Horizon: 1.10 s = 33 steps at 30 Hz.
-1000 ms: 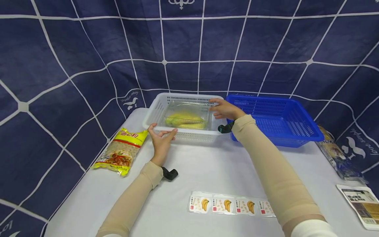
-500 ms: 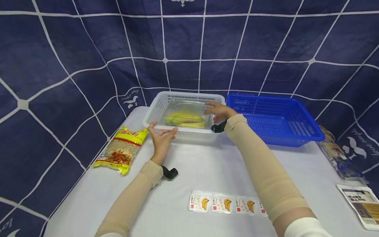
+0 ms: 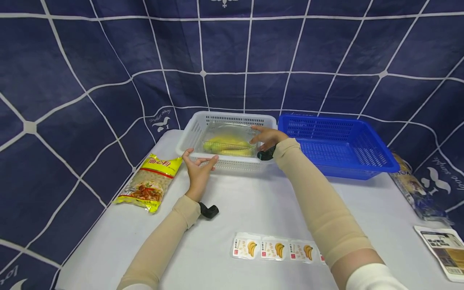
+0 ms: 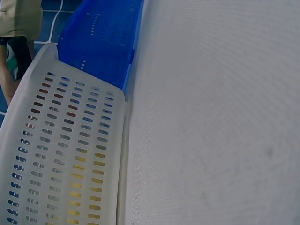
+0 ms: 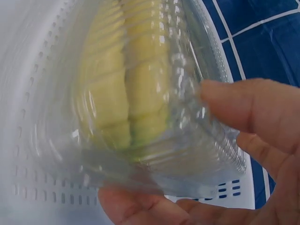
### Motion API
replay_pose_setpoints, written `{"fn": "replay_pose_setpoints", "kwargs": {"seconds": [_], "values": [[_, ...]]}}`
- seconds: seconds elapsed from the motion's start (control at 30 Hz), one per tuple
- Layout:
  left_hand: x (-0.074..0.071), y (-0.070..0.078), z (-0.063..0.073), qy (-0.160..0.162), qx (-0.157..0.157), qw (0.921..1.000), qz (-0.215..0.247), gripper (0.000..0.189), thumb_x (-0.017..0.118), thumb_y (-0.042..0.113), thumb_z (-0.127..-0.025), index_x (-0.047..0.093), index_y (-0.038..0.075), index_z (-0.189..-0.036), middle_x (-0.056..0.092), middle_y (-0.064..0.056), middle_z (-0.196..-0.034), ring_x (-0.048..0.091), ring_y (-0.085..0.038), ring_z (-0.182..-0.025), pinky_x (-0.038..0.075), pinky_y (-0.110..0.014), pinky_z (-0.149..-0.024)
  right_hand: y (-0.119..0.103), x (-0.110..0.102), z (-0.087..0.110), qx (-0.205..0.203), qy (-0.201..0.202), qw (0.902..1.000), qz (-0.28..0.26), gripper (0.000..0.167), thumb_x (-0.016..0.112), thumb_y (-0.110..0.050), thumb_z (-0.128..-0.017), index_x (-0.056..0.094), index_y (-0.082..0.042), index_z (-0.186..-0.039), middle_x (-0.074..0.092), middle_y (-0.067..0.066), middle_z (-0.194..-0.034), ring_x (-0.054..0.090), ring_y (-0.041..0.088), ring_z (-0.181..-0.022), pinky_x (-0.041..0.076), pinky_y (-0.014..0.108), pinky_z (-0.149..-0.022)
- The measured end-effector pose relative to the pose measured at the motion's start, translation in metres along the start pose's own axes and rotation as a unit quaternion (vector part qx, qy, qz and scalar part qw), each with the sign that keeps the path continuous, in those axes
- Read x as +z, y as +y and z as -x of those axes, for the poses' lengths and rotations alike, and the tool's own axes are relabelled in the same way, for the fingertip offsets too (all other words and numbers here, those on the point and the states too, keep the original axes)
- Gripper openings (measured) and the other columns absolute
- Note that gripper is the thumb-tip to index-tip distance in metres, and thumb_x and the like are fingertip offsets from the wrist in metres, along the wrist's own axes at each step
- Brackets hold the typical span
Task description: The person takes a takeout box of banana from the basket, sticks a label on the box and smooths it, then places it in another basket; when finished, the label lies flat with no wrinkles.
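Observation:
A white perforated plastic basket (image 3: 235, 163) stands at the back of the table. Inside it lies a clear plastic clamshell box (image 3: 232, 128) with yellow-green bananas (image 5: 140, 89) showing through. My left hand (image 3: 197, 175) holds the basket's near rim at the left corner, index finger and thumb at the edge; the left wrist view shows the basket's slotted wall (image 4: 65, 150) but no left fingers. My right hand (image 3: 269, 137) grips the box's right end. In the right wrist view its fingers (image 5: 136, 206) lie at the lower end of the box, with another digit on the edge.
A blue perforated basket (image 3: 330, 159) adjoins on the right. A yellow food bag (image 3: 150, 183) lies at left. A strip of banana-picture stickers (image 3: 270, 247) lies in front. Packets (image 3: 409, 183) and a white-brown pouch (image 3: 442, 249) are at the right edge. A navy curtain (image 3: 232, 52) hangs behind.
My right hand has moved left, from beside the box's right end onto it, then nearly stopped. My left hand has stayed at the basket's rim.

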<state>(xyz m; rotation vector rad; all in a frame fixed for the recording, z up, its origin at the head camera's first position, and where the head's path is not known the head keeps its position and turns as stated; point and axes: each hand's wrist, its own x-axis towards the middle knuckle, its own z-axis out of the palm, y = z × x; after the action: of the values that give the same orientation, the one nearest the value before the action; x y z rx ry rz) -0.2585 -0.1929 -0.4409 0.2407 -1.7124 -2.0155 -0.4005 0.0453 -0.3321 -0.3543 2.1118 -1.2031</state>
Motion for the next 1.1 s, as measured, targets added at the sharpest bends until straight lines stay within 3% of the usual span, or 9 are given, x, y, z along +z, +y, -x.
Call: {"fn": "replay_pose_setpoints", "kwargs": {"seconds": [0.27,0.37,0.53,0.6,0.7,0.77,0.9,1.0,1.1], "values": [[0.0006,0.0004,-0.0002,0.001,0.003,1.0,-0.002,0.087,0.087,0.007,-0.093,0.024,0.013,-0.153,0.067,-0.005,-0.088,0.063,-0.018,-0.062,0.059,-0.023,-0.066,-0.0009,-0.0018,-0.0027,0.0,-0.024,0.9989,-0.039,0.087,0.053,-0.005,-0.112,-0.005,-0.019,-0.175,0.0,0.022,-0.179,0.039,0.051,-0.15,0.052,0.042,-0.101],[0.0008,0.0014,-0.0008,-0.001,0.007,1.0,-0.001,0.087,0.087,0.007,-0.093,0.024,0.012,-0.152,0.067,-0.005,-0.088,0.063,-0.017,-0.061,0.059,-0.024,-0.066,-0.0012,-0.0033,-0.0043,0.0,-0.02,0.9993,-0.031,0.086,0.054,-0.009,-0.112,-0.004,-0.021,-0.175,0.001,0.021,-0.179,0.046,0.048,-0.143,0.056,0.038,-0.091],[-0.0005,0.0006,-0.0017,-0.002,0.002,0.9999,-0.011,0.087,0.088,0.011,-0.093,0.024,0.013,-0.152,0.067,-0.005,-0.089,0.065,-0.03,-0.065,0.059,-0.026,-0.067,-0.0011,-0.0042,-0.0074,-0.002,-0.018,0.9991,-0.039,0.084,0.054,-0.011,-0.113,-0.002,-0.022,-0.175,0.02,0.024,-0.175,0.053,0.037,-0.12,0.058,0.028,-0.072],[-0.0011,0.0,-0.0017,-0.001,0.0,0.9999,-0.014,0.087,0.088,0.012,-0.093,0.024,0.014,-0.152,0.067,-0.005,-0.089,0.066,-0.036,-0.068,0.058,-0.026,-0.067,-0.0015,-0.0038,-0.0079,-0.002,-0.022,0.9979,-0.06,0.084,0.053,-0.009,-0.113,-0.002,-0.023,-0.175,0.022,0.025,-0.175,0.051,0.038,-0.124,0.059,0.028,-0.071],[-0.0017,0.0,-0.0012,-0.001,-0.001,0.9999,-0.015,0.087,0.088,0.012,-0.093,0.024,0.015,-0.152,0.067,-0.005,-0.089,0.065,-0.035,-0.067,0.057,-0.026,-0.067,-0.004,-0.0024,-0.0068,-0.001,-0.027,0.9961,-0.084,0.085,0.053,-0.007,-0.113,-0.003,-0.023,-0.175,0.018,0.023,-0.177,0.041,0.045,-0.144,0.061,0.029,-0.07],[-0.0016,0.0009,-0.0008,0.0,-0.001,0.9999,-0.017,0.087,0.088,0.013,-0.093,0.024,0.016,-0.151,0.067,-0.004,-0.088,0.065,-0.035,-0.066,0.057,-0.027,-0.066,-0.0058,-0.0022,-0.0047,-0.001,-0.026,0.9952,-0.094,0.085,0.053,-0.006,-0.112,-0.001,-0.024,-0.175,0.015,0.022,-0.177,0.037,0.046,-0.147,0.062,0.029,-0.067],[-0.0011,0.0017,-0.0008,0.004,0.003,0.9997,-0.025,0.085,0.088,0.013,-0.093,0.026,0.016,-0.151,0.068,-0.004,-0.087,0.064,-0.041,-0.067,0.056,-0.029,-0.065,-0.0084,-0.0031,-0.0037,-0.003,-0.012,0.995,-0.099,0.086,0.056,-0.006,-0.11,0.004,-0.024,-0.176,0.017,0.021,-0.175,0.054,0.033,-0.114,0.061,0.026,-0.06],[-0.001,0.0011,-0.0012,0.007,0.003,0.9996,-0.028,0.085,0.088,0.012,-0.093,0.027,0.017,-0.15,0.068,-0.004,-0.087,0.064,-0.042,-0.066,0.056,-0.029,-0.065,-0.0092,-0.0039,-0.0034,-0.002,0.007,0.9957,-0.092,0.084,0.06,-0.007,-0.109,0.011,-0.024,-0.175,0.022,0.021,-0.172,0.053,0.022,-0.084,0.059,0.025,-0.057],[-0.0013,0.0006,-0.0015,0.007,0.0,0.9996,-0.028,0.086,0.088,0.012,-0.093,0.026,0.017,-0.151,0.067,-0.004,-0.087,0.064,-0.04,-0.065,0.056,-0.028,-0.064,-0.0093,-0.0049,-0.0011,-0.002,0.021,0.9959,-0.088,0.082,0.063,-0.008,-0.108,0.016,-0.023,-0.174,0.02,0.021,-0.172,0.054,0.02,-0.078,0.06,0.026,-0.057]]}}
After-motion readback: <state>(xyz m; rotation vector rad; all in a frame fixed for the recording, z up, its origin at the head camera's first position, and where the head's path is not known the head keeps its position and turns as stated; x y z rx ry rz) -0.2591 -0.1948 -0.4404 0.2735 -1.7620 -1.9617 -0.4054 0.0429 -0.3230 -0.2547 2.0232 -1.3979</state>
